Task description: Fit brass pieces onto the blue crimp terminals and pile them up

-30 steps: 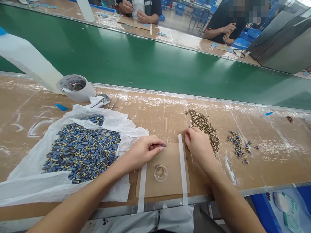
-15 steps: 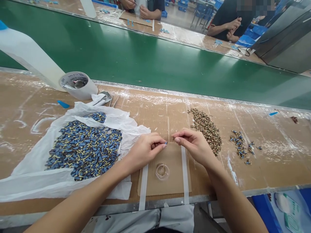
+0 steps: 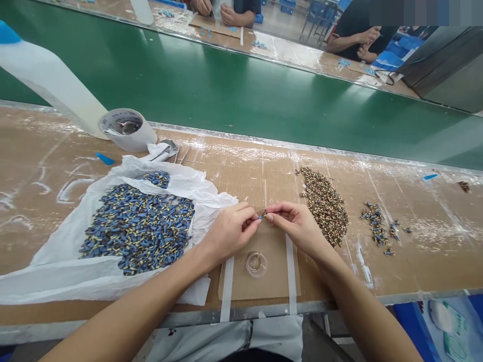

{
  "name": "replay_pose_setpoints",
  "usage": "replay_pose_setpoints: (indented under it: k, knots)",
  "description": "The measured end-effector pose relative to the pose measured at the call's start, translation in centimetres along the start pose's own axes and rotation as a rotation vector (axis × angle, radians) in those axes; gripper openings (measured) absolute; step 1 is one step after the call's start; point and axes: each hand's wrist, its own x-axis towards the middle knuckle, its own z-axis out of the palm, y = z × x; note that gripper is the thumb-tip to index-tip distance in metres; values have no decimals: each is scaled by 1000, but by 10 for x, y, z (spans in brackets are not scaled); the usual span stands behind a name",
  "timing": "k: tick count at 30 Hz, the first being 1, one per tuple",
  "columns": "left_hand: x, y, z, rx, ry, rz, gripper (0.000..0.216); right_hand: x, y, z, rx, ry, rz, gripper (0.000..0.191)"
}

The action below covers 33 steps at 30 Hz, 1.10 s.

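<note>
My left hand (image 3: 230,232) pinches a tiny blue part (image 3: 260,217) between thumb and fingers. My right hand (image 3: 295,226) pinches a tiny brass part (image 3: 264,214), and the two parts meet or nearly meet between my fingertips. To the left, a heap of blue-and-yellow connectors (image 3: 138,229) lies on a crumpled white plastic bag (image 3: 60,281). A long pile of small brass parts (image 3: 325,206) sits right of my right hand. Below my hands, a small clear ring-shaped cup (image 3: 256,264) rests on a taped cardboard sheet (image 3: 260,276).
A small cluster of assembled blue pieces (image 3: 375,223) lies on the cardboard-covered bench (image 3: 422,261), right of the brass. A tape roll (image 3: 127,129) and white bottle (image 3: 45,75) stand back left. Behind runs a green conveyor belt (image 3: 241,95), with co-workers' hands (image 3: 226,10) beyond.
My hands have moved together. My right hand has left the brass pile and brought its brass part against the blue part in my left hand. The view has tilted slightly.
</note>
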Motion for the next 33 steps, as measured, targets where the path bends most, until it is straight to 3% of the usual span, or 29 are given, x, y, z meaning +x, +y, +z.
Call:
replay_pose_setpoints:
  k: [12, 18, 23, 28, 33]
  knots:
    - [0, -1, -2, -85, -45, -2, 13, -3, 1, -1, -93, -28, -40, 15]
    - [1, -6, -3, -38, -91, 83, 21, -6, -3, -3, -139, -124, -43, 14]
    - [1, -10, -1, -38, -136, 147, 22, -8, -3, -2, -111, -188, -10, 16]
    - [2, -7, -2, -51, -135, 132, 24, -8, 0, 1, -126, -153, -3, 17]
    - [2, -6, -5, -72, -155, 126, 22, -7, -1, 0, -39, -211, 38, 20]
